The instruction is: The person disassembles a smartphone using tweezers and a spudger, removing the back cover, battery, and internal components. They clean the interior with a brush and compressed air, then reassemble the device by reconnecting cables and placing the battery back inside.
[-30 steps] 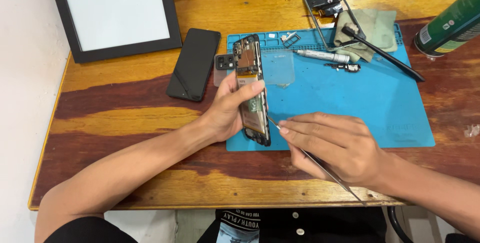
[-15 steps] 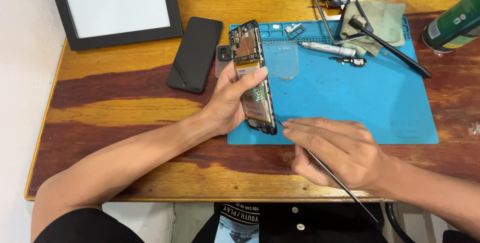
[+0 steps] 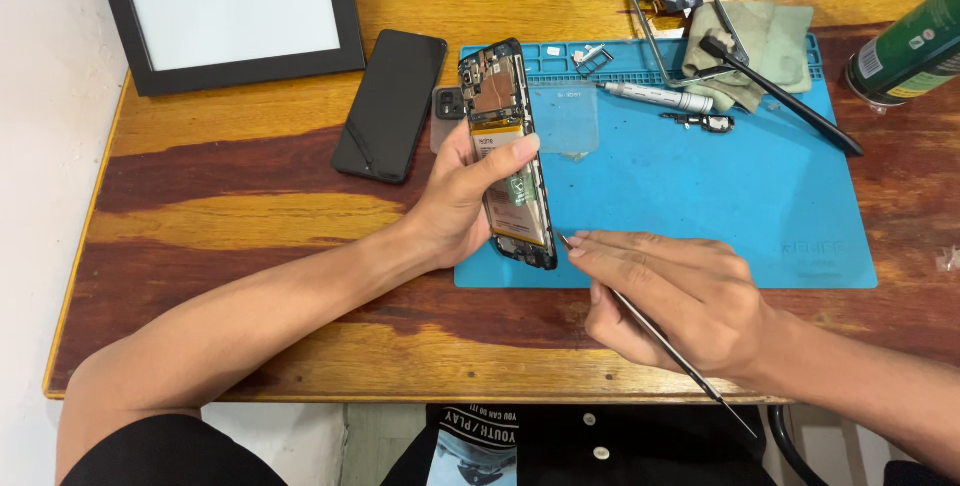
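Wooden table [image 3: 250, 216], the biggest thing, carries a blue mat [image 3: 700, 196] under both hands, and a framed white board [image 3: 225, 11] with a black phone [image 3: 390, 104] lie well left of the grip. Left hand [image 3: 455, 201] is clamped on the opened phone [image 3: 508, 151], held tilted just above the mat's left edge, its battery and boards showing. Right hand [image 3: 680, 296] pinches a thin metal tool [image 3: 655, 331] with its tip just beside the phone's lower corner; I judge this is the prying step, and it calls for a steady, shallow tip.
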